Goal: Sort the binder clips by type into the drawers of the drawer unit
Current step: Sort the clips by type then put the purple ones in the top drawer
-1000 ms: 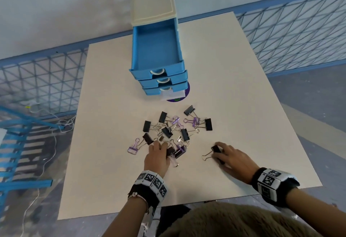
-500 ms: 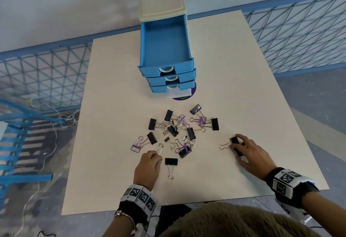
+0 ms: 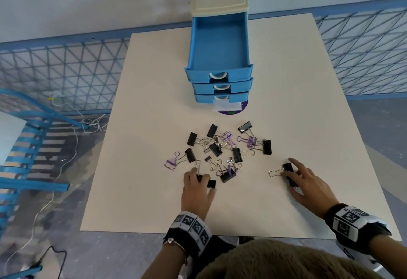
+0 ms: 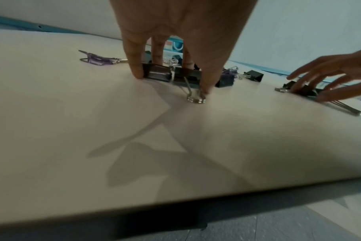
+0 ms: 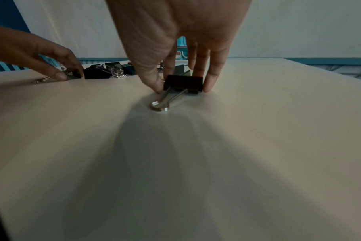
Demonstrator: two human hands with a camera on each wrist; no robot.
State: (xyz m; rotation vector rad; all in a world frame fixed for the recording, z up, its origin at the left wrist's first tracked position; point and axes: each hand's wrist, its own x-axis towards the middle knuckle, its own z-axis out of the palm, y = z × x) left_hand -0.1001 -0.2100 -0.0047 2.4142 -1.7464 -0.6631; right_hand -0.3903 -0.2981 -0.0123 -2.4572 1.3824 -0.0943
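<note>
The drawer unit (image 3: 220, 3) stands at the table's far middle, its blue top drawer (image 3: 198, 70) pulled out and empty. Black, purple and small silver binder clips (image 3: 236, 154) lie in a loose pile mid-table. At the pile's near edge my left hand (image 3: 199, 179) pinches black binder clips (image 4: 165, 74) between fingers and thumb, flat on the table. To the right my right hand (image 3: 290, 175) pinches a black binder clip (image 5: 183, 82) with its wire handles toward the wrist; a second black clip (image 3: 287, 166) lies under its fingertips.
The beige table (image 3: 143, 201) has bare surface on both sides and near its front edge. A purple clip (image 3: 170, 165) lies apart at the pile's left. A purple disc (image 3: 242, 108) and white slip poke out under the unit. Blue mesh fencing (image 3: 66, 76) surrounds the table.
My left hand moved forward and right onto the black clip that lay loose near the front of the pile. My right hand stayed on its black clips.
</note>
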